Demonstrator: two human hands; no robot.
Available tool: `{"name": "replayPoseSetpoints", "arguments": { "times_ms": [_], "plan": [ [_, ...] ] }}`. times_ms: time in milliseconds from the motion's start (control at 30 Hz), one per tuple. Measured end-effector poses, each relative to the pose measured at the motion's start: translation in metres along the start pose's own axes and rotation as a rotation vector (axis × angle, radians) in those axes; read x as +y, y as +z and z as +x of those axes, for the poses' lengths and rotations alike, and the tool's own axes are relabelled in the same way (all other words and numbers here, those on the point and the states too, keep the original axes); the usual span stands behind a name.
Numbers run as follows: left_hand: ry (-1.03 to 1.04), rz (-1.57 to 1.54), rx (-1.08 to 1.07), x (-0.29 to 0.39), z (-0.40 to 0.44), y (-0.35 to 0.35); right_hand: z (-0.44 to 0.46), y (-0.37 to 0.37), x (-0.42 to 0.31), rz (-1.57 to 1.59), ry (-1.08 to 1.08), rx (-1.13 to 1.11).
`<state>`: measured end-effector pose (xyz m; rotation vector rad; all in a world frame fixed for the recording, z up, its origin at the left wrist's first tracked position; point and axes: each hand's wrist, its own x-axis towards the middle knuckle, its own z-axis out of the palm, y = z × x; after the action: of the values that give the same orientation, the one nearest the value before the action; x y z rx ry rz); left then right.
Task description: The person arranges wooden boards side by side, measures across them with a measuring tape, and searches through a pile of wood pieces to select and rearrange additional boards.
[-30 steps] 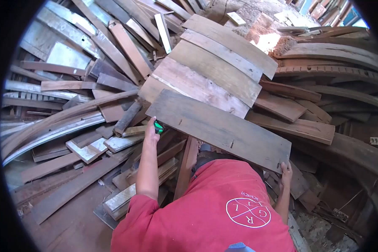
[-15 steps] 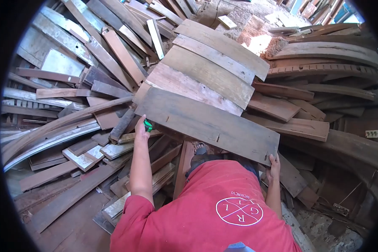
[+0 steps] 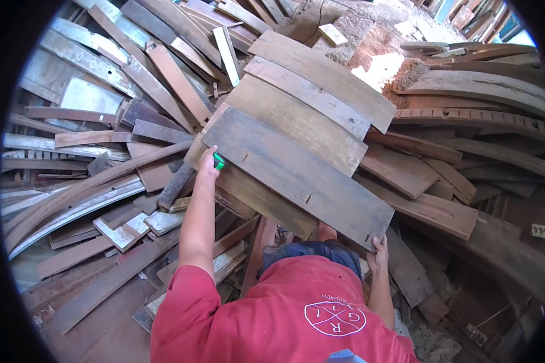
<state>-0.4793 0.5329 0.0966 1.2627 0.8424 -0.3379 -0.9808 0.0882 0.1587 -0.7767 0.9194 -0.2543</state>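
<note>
Grey-brown board (image 3: 297, 175) lies between our fingers, overlapping the paler planks (image 3: 306, 121). Our left hand (image 3: 207, 164), with a green thing (image 3: 218, 161), and right hand (image 3: 378, 257) pinch its near corners; fingers underneath are hidden. We should support both ends evenly. Beyond our fingers are sawdust (image 3: 412, 72) and piled wood (image 3: 478, 83).

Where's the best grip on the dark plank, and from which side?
Take the dark plank by its two near corners, from the wearer's side, as the left hand and right hand do. It's long, flat, so holding both ends should balance it; its right end juts past the board beneath.
</note>
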Motion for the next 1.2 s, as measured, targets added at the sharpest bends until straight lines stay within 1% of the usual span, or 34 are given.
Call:
{"name": "replayPoseSetpoints", "arguments": {
  "times_ms": [67,133,200,300,367,433,467,500,567,633,667,700,767,800,867,900,967,1000,1033,1067,1100,1167,1200],
  "plan": [
    [-0.040,0.008,0.035,0.001,0.022,0.006,0.020,0.006,-0.004,0.016,0.026,0.041],
    [-0.074,-0.078,-0.047,-0.006,0.070,0.000,0.039,0.015,-0.003,0.029,0.046,0.021],
    [-0.059,-0.120,-0.015,0.010,0.075,0.016,0.065,0.025,-0.002,0.061,0.061,-0.027],
    [-0.010,-0.148,0.046,0.040,0.068,0.030,0.100,0.045,0.005,0.011,0.107,-0.055],
    [0.018,-0.133,0.084,0.048,0.061,0.034,0.120,0.055,0.014,-0.047,0.120,-0.009],
    [0.312,-0.234,0.037,0.047,0.058,0.046,0.146,0.038,0.038,-0.492,0.216,0.036],
    [0.339,-0.084,0.031,0.044,0.051,0.053,0.152,0.039,0.042,-0.495,0.214,0.053],
    [0.321,-0.085,0.015,0.029,0.046,0.065,0.155,0.046,0.046,-0.534,0.201,0.095],
    [0.395,0.448,0.048,0.002,0.031,0.082,0.166,0.045,0.033,-0.578,0.182,0.150],
    [0.439,0.770,-0.009,-0.027,-0.014,0.114,0.177,0.038,0.017,-0.639,0.423,0.064],
    [0.474,0.944,-0.035,-0.042,-0.027,0.125,0.183,0.039,0.009,-0.707,0.352,0.086],
    [0.467,0.936,-0.043,-0.058,-0.035,0.134,0.192,0.047,-0.004,-0.715,0.349,0.095],
    [0.667,1.224,0.081,-0.091,-0.052,0.150,0.217,0.078,-0.046,-1.515,-0.393,0.197],
    [0.654,1.220,0.079,-0.102,-0.061,0.154,0.238,0.098,-0.068,-1.500,-0.555,0.172],
    [0.793,1.319,0.157,-0.112,-0.083,0.160,0.299,0.133,-0.105,-1.433,-0.837,0.120],
    [0.774,1.324,0.165,-0.116,-0.092,0.159,0.343,0.136,-0.111,-1.358,-0.872,0.195],
    [0.771,1.374,0.175,-0.124,-0.105,0.156,0.438,0.133,-0.121,-1.109,-0.457,0.479],
    [0.756,1.381,0.195,-0.127,-0.108,0.156,0.477,0.127,-0.135,-0.835,-0.212,0.398],
    [0.726,1.395,0.281,-0.128,-0.110,0.154,0.508,0.123,-0.144,-0.558,0.034,0.307],
    [0.695,1.413,0.379,-0.126,-0.112,0.148,0.516,0.135,-0.152,-0.393,0.064,0.258],
    [0.677,1.433,0.427,-0.125,-0.112,0.139,0.518,0.150,-0.161,-0.228,0.107,0.212],
    [0.533,1.534,0.522,-0.131,-0.106,0.121,0.539,0.148,-0.162,-0.324,0.025,0.250],
    [0.514,1.548,0.558,-0.138,-0.104,0.110,0.533,0.156,-0.171,-0.406,0.037,0.308]
  ]
}}
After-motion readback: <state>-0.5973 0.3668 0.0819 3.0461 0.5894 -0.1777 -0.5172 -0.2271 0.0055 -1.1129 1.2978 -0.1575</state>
